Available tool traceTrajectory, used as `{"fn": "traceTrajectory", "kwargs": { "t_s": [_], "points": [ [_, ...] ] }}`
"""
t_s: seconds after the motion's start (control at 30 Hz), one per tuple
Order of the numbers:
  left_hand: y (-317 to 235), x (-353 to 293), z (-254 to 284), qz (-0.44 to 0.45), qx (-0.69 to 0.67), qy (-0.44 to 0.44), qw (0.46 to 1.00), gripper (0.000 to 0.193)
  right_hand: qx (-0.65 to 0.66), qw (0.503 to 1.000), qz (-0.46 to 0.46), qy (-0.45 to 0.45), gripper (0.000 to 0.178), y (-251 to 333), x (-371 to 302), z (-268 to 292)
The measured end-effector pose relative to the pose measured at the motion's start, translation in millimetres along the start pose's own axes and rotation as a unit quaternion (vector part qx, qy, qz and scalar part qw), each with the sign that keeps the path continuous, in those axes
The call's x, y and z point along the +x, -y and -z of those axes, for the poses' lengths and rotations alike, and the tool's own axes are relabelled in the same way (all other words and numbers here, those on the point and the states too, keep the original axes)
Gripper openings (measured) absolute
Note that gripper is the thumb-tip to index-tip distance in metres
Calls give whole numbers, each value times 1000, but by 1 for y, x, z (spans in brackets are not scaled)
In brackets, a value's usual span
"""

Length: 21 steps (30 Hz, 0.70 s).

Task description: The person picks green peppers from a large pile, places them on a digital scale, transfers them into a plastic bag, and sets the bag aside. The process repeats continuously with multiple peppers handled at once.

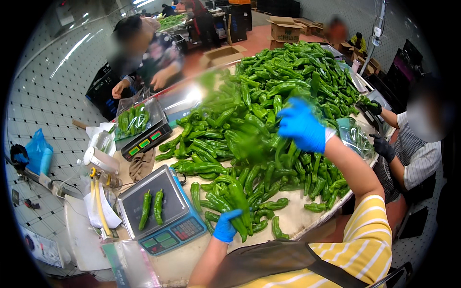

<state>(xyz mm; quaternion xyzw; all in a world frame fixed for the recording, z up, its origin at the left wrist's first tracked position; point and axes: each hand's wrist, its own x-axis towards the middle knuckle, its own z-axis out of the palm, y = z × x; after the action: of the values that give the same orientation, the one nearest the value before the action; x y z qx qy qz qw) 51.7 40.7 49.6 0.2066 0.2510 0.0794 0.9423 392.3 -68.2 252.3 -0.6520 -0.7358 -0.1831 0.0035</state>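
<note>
At six o'clock, I see the left hand [225,226] closed around long, glossy peppers [236,204]; between two and three, the right hand [302,126] is blurred, so I cannot tell its grip. The wrinkled pile [293,79] covers the pale table [297,222] from centre toward one; dotted white tiles [48,105] spread at nine.

Pale wall [343,13], red floor [258,37], lights [144,3] — bright

On our left we have a blue plastic bag [36,149] against white tiles [45,101] dotted with black. A crumpled brown cloth [142,165] lies nearby. Ahead of us, an open cardboard box [222,57] sits near a co-worker [156,54] in a floral top. Farther back, we find stacked cartons [285,32] on reddish flooring [260,38].
</note>
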Motion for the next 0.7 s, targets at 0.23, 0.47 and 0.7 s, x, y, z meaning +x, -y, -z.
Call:
{"fn": "traceTrajectory", "kwargs": {
  "t_s": [0.23,0.47,0.7],
  "points": [
    [29,13,12,9,38,134,990,79,227,969,54,87,39,185,0,-42],
    [28,-24,-13,36,-25,119,992,77,314,885,-162,-303,34,154,-11,-38],
    [35,-12,-2,50,-73,154,984,89,160,718,-672,-79,75,47,-57,-127]
  ]
}}
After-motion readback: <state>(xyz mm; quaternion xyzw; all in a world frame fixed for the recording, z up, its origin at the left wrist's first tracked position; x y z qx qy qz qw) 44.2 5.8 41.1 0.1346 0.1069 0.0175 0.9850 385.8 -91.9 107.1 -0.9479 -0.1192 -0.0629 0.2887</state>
